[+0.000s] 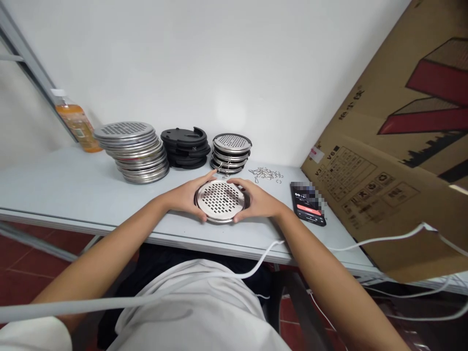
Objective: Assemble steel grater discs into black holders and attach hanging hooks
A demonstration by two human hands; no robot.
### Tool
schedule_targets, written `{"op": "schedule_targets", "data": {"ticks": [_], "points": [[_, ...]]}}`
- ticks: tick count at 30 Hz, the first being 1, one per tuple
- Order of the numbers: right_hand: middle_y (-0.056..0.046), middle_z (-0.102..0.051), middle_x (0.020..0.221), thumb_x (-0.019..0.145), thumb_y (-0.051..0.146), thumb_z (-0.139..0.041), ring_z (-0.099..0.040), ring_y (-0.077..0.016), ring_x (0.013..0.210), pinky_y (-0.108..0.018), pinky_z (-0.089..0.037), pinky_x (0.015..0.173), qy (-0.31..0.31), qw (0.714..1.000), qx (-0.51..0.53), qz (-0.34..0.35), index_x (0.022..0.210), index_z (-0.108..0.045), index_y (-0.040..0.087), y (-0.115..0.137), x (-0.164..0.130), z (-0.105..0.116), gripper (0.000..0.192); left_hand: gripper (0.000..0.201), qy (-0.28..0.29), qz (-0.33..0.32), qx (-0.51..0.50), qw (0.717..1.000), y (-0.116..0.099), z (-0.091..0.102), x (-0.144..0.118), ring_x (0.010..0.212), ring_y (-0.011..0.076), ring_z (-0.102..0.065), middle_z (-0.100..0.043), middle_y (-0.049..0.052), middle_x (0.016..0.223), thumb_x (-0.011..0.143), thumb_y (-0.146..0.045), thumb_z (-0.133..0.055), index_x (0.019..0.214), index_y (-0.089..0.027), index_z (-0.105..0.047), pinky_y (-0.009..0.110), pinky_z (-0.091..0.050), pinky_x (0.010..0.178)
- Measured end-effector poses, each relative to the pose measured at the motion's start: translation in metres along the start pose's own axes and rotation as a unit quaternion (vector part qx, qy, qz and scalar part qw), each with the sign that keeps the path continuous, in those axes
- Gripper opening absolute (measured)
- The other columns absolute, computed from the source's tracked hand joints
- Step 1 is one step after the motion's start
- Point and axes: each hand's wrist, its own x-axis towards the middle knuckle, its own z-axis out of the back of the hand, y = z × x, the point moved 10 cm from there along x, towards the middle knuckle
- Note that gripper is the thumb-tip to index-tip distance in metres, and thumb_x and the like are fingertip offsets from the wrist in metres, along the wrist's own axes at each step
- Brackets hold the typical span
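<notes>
A round perforated steel disc (220, 200) lies on the pale table (73, 195) right in front of me. My left hand (186, 196) grips its left rim and my right hand (256, 200) grips its right rim, fingers curled around the edge. Behind it stand three stacks: a tall leaning pile of steel perforated discs (133, 151) at the left, a pile of black plastic rings (186, 146) in the middle, and a short pile of assembled steel discs (231, 152) at the right. A small heap of wire clips (266, 173) lies just right of that.
A phone (307, 203) with a lit screen lies right of my right hand. A big cardboard box (402, 146) leans over the table's right end. An orange drink bottle (77, 123) stands at the back left. A white cable (256, 265) crosses the front edge.
</notes>
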Motion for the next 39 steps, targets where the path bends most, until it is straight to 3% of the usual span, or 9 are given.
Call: {"op": "schedule_targets", "data": {"ticks": [12,39], "points": [[-0.016,-0.051,0.146,0.054,0.061,-0.090,-0.051,-0.0382,0.132,-0.056,-0.039,0.112,0.008,1.000,-0.012,-0.002,0.145,-0.046,0.023,-0.0001,0.0002,-0.0033,0.109,0.146,0.010,0.007,0.013,1.000,0.0089,-0.0025,-0.0019,0.150,0.0387,-0.030,-0.026,0.019,0.164,0.050,-0.054,-0.094,0.163,-0.020,-0.008,0.052,-0.020,0.124],[-0.017,-0.048,0.150,0.053,0.061,-0.091,-0.048,-0.0389,0.135,-0.057,-0.039,0.113,0.017,1.000,-0.007,-0.013,0.149,-0.041,0.022,-0.0047,-0.0001,-0.0065,0.115,0.144,0.011,0.004,0.018,1.000,0.0036,-0.0033,-0.0024,0.150,0.0390,-0.029,-0.025,0.020,0.165,0.051,-0.055,-0.094,0.163,-0.019,-0.010,0.053,-0.020,0.124]]}}
